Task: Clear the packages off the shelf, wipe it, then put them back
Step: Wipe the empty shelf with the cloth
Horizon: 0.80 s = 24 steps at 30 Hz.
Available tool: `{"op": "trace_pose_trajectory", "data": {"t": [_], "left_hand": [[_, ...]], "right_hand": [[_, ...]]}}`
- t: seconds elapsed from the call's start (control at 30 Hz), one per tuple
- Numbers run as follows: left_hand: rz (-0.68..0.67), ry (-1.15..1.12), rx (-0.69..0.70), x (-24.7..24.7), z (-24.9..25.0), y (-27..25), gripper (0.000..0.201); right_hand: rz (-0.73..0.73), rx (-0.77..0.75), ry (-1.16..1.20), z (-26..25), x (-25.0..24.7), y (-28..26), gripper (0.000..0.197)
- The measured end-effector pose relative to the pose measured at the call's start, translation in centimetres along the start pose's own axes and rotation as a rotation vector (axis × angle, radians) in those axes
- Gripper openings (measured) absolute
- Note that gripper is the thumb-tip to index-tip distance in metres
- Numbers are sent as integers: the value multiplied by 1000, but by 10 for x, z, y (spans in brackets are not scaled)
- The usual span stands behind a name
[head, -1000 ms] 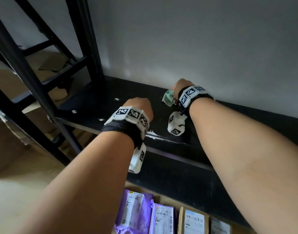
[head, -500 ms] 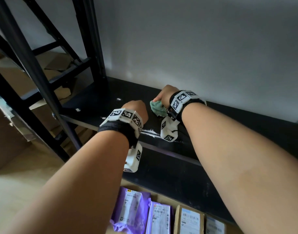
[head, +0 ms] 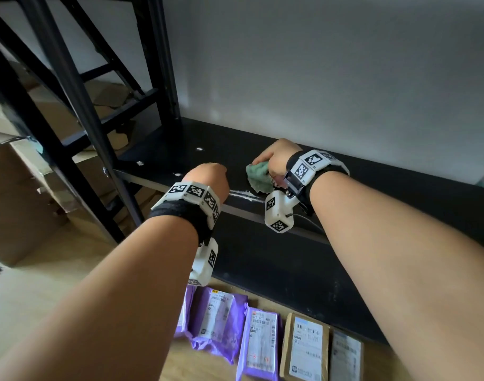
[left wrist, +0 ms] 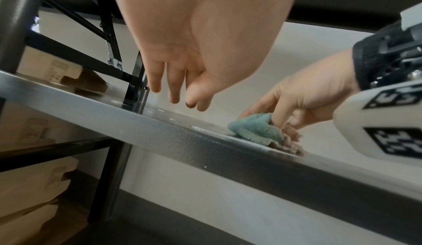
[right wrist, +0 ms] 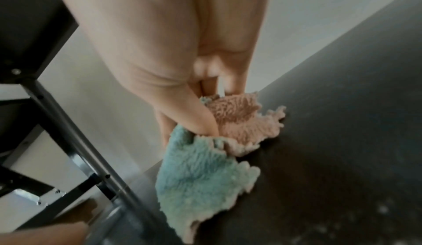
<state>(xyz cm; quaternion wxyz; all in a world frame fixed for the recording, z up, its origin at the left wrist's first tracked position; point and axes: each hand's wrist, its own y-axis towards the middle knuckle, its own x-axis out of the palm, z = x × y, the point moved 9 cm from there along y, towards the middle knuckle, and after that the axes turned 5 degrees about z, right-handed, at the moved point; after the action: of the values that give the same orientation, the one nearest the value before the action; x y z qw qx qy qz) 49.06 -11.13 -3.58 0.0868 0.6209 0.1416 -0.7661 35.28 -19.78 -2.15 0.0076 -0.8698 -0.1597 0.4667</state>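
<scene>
The black shelf (head: pixel 372 193) stands bare of packages. My right hand (head: pixel 276 155) grips a crumpled green-and-pink cloth (head: pixel 258 177) and presses it on the shelf near the front edge, beside a white dust streak (head: pixel 243 193). In the right wrist view the thumb and fingers pinch the cloth (right wrist: pixel 200 173) against the dark surface (right wrist: pixel 342 122). My left hand (head: pixel 207 177) hovers just left of the cloth over the front edge; its fingers (left wrist: pixel 157 79) hang loosely and hold nothing. Several packages lie on the floor below: purple mailers (head: pixel 216 317) and a brown box (head: pixel 306 347).
White specks (head: pixel 199 149) dot the left part of the shelf. Black uprights and cross braces (head: pixel 70 111) rise at the left, with cardboard boxes (head: pixel 21 204) behind them. A grey wall (head: pixel 317 78) closes the back of the shelf.
My right hand has drawn the cloth from the back of the shelf toward the front edge and the white streak. The left hand has stayed over the front edge.
</scene>
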Motion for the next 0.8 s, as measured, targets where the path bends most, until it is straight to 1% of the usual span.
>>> {"op": "trace_pose_trajectory", "data": {"t": [0.1,0.17,0.27,0.33,0.37,0.43,0.47,0.53,0.57,0.6,0.63,0.7,0.8], "left_hand": [[57,13,4,-8,-7,-3,55],[70,36,-5,-16,-12,1,55],[59,39,-61,-26,-27,14,58],[50,58,-86,-28,-38,24,57],[41,70,-93,-26,-43,30,55],[20,87,-115,-21,-54,42,53],[15,88,-121,-20,-59,50,51],[13,85,-140,-17,-69,62,48],[10,83,-155,-16,-76,68,47],[12,78,-163,-13,-84,73,47],[11,84,-170,-9,-91,80,49],[45,79,-161,-3,-101,89,54],[34,34,-162,-2,-108,98,45]], "right_hand": [[173,36,79,4,-13,3,42],[268,85,95,4,-23,9,36],[319,113,62,-1,-34,23,25],[319,126,15,-4,-39,33,14],[318,138,-18,-3,-41,39,14],[304,166,-76,2,-38,47,26],[281,186,-128,4,-34,51,28],[251,199,-234,7,-26,54,29],[265,189,-269,4,-25,59,28],[257,174,-265,1,-24,62,24],[228,159,-207,-4,-20,68,23],[179,151,-103,-17,-12,82,30],[218,119,-241,-37,0,107,31]]}}
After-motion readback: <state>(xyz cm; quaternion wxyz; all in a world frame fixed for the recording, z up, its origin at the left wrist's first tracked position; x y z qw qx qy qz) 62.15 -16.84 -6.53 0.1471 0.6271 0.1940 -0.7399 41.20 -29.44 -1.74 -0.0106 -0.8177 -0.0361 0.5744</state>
